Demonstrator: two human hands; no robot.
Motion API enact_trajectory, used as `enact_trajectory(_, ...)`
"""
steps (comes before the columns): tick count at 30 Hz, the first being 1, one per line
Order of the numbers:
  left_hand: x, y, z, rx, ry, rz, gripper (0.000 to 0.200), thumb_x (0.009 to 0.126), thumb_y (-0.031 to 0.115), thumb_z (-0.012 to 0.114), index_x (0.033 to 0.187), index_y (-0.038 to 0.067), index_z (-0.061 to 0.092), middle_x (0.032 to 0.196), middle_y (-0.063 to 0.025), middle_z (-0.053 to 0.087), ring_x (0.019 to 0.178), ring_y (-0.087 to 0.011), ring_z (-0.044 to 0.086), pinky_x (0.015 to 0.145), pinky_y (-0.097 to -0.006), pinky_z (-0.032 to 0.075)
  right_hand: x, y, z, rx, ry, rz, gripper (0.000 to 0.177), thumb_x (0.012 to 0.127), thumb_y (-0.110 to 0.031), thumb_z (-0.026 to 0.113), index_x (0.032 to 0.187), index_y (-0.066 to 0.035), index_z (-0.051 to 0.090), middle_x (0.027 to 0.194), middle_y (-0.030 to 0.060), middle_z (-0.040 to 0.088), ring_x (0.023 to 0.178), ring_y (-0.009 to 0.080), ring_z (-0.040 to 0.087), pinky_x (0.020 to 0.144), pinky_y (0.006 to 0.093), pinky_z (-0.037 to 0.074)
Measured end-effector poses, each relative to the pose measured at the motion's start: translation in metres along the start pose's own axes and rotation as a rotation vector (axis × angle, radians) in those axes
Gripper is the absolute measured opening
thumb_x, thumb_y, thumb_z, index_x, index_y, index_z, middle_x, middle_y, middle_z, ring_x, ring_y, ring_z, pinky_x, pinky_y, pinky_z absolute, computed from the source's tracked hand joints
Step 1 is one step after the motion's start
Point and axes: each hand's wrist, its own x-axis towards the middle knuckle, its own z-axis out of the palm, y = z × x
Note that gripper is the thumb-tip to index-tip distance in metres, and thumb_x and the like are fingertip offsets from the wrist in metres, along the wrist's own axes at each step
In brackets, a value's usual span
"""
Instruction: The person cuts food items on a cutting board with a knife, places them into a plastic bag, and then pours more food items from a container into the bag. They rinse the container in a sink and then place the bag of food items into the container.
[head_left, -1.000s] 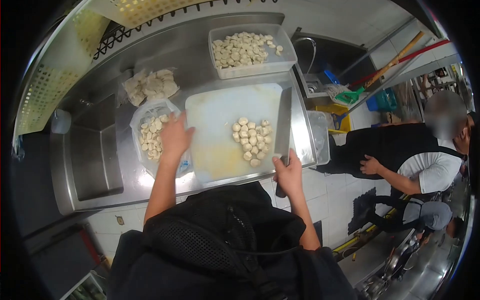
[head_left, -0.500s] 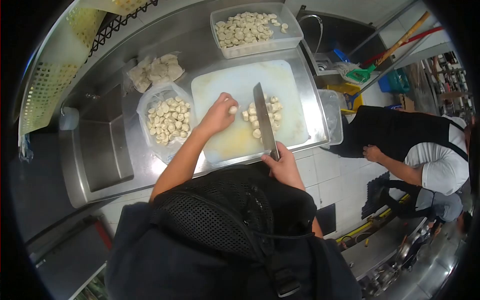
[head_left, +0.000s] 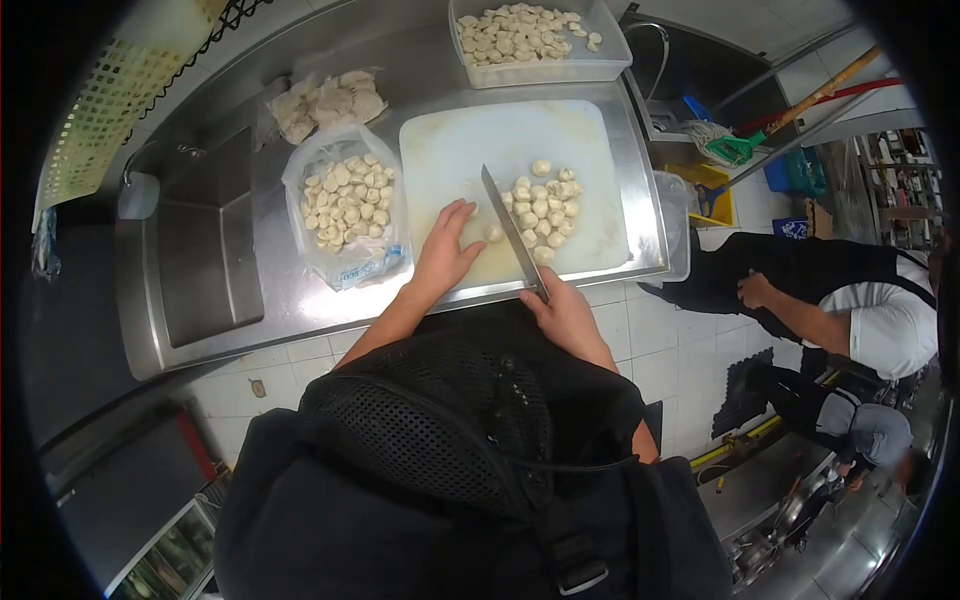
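Note:
A large knife [head_left: 512, 225] lies across the white cutting board [head_left: 440, 150], its handle in my right hand [head_left: 566, 318] at the board's front edge. My left hand [head_left: 443, 252] is over the board left of the blade, fingers apart. One pale round piece [head_left: 494, 233] sits on the board between that hand and the knife. Several similar pieces [head_left: 541, 208] are grouped right of the blade. To the left, a clear plastic bag [head_left: 362, 262] holds many more such pieces.
A clear tub [head_left: 545, 72] of pale pieces stands behind the board. Crumpled bags [head_left: 325, 103] lie at the back left, beside a steel sink [head_left: 206, 255]. Two people are on the right, one in a black apron [head_left: 735, 275]. A clear container [head_left: 673, 225] adjoins the counter's right end.
My left hand has opened and no longer pinches a piece. The knife has shifted left of the grouped pieces. The view has shifted slightly.

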Motion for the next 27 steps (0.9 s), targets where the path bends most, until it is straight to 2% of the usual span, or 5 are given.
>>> enact_trajectory(4,0.0,0.001,0.017,-0.149,0.021,-0.033,0.063,0.09,0.004,0.081,0.149,-0.001,0.06,0.157,-0.0224,0.056,0.138,-0.0442,0.059,0.116,-0.0467,0.05,-0.001,0.014,0.011,0.083,0.03,-0.052,0.039,0.103,-0.027,0.074,0.134,-0.005,0.064,0.099,0.03,0.075,0.099,0.0533,0.071,0.082,0.0586,0.055)
enact_trajectory(9,0.01,-0.013,0.018,0.079,0.169,0.181,0.042,0.089,0.0,0.08,0.129,0.0,0.068,0.13,-0.0181,0.071,0.12,-0.0406,0.067,0.103,-0.0453,0.055,-0.002,0.009,0.009,0.041,0.025,-0.033,0.039,0.103,-0.027,0.074,0.135,-0.006,0.064,0.093,0.0298,0.074,0.095,0.0529,0.071,0.081,0.0585,0.055)
enact_trajectory(16,0.015,-0.017,0.014,-0.002,0.162,0.163,0.033,0.09,0.0,0.077,0.122,-0.001,0.069,0.124,-0.0184,0.071,0.117,-0.0401,0.069,0.102,-0.0445,0.055,-0.009,-0.018,-0.005,0.015,-0.055,0.047,0.043,0.105,-0.021,0.074,0.142,-0.003,0.063,0.108,0.0322,0.075,0.107,0.0542,0.069,0.089,0.0536,0.056)
enact_trajectory(18,0.016,-0.018,0.015,-0.018,0.167,0.139,0.032,0.09,-0.001,0.076,0.121,-0.001,0.068,0.123,-0.0185,0.071,0.117,-0.0402,0.069,0.101,-0.0443,0.055,-0.007,-0.014,0.001,-0.054,0.008,-0.093,0.04,0.104,-0.024,0.073,0.135,-0.003,0.061,0.093,0.0295,0.074,0.094,0.0529,0.071,0.08,0.0594,0.054)
enact_trajectory(27,0.02,-0.029,0.011,-0.039,0.182,0.125,0.027,0.09,-0.003,0.074,0.116,-0.003,0.067,0.117,-0.0193,0.07,0.108,-0.0379,0.073,0.094,-0.0418,0.06,0.016,-0.021,0.018,-0.141,-0.083,-0.068,0.027,0.102,-0.014,0.069,0.121,0.0,0.056,0.089,0.0296,0.073,0.091,0.0534,0.072,0.078,0.0626,0.055)
